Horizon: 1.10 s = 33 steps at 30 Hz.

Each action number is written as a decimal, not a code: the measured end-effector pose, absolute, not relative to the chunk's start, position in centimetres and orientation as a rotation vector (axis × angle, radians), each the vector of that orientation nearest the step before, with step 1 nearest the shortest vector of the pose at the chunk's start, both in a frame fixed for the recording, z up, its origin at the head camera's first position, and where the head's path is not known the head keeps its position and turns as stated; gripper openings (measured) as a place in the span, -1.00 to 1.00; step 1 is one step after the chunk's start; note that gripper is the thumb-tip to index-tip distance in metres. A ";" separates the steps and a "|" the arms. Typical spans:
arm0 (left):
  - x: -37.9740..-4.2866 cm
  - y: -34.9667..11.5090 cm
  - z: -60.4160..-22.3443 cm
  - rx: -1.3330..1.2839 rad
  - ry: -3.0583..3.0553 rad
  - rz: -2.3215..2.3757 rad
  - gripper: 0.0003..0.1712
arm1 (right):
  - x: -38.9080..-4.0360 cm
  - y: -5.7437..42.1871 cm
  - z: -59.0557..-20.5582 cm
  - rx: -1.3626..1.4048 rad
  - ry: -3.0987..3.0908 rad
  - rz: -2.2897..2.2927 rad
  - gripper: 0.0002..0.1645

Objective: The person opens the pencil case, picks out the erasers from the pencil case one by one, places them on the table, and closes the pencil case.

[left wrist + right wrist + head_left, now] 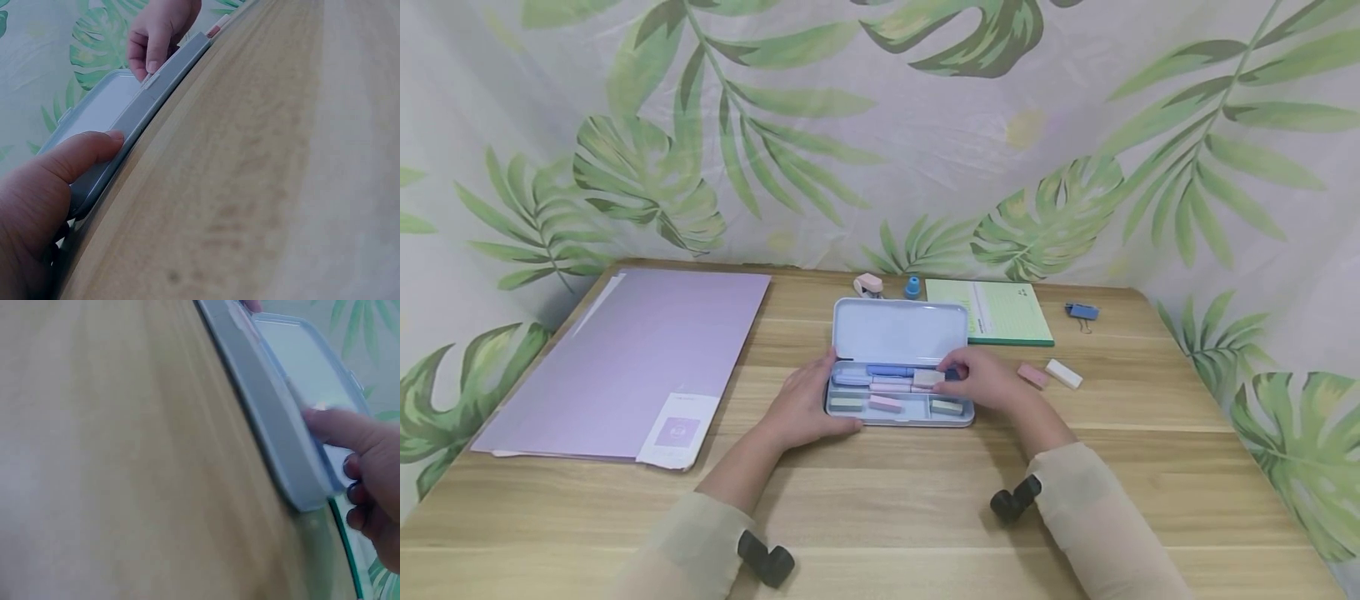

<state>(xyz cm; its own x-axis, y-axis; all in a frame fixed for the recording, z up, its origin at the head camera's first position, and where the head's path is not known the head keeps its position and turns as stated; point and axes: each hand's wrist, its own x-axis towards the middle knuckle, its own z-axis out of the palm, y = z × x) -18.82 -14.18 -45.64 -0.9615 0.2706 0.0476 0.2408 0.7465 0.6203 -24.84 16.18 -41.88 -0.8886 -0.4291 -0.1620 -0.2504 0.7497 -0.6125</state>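
A pale blue pencil case (898, 421) stands open on the table, its lid (901, 330) tilted up at the back. My left hand (805, 404) grips its left end, thumb along the front wall. My right hand (983, 379) pinches a pale grey eraser (928, 377) over the rear compartment. Blue pens (889, 371) and pink pens (890, 387) lie under and beside it. Along the front compartments sit a pink eraser (885, 404) and greenish-grey erasers (947, 407). In the right wrist view the right thumb (337, 428) is at the case's rim.
Right of the case lie another pink eraser (1032, 375), a white eraser (1064, 374) and a blue binder clip (1082, 312). Behind it are a green notebook (1011, 312), a pink stapler (869, 284) and a small blue item (912, 287). A large purple folder (632, 358) covers the left side.
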 end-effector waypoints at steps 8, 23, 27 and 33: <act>-18.9 -14.2 -45.5 0.429 2.888 1.030 0.44 | -22.4 19.7 -42.5 -0.218 2.861 -1.061 -0.55; -18.9 -14.5 -45.7 0.411 2.889 1.019 0.44 | -20.2 33.5 -44.0 0.425 3.073 -1.021 -0.33; -18.9 -14.4 -45.8 0.412 2.889 1.011 0.43 | -20.7 35.2 -44.4 0.469 3.060 -0.928 -0.29; -19.0 -14.2 -45.8 0.431 2.895 1.022 0.42 | -21.4 35.9 -44.7 0.389 3.057 -0.750 -0.23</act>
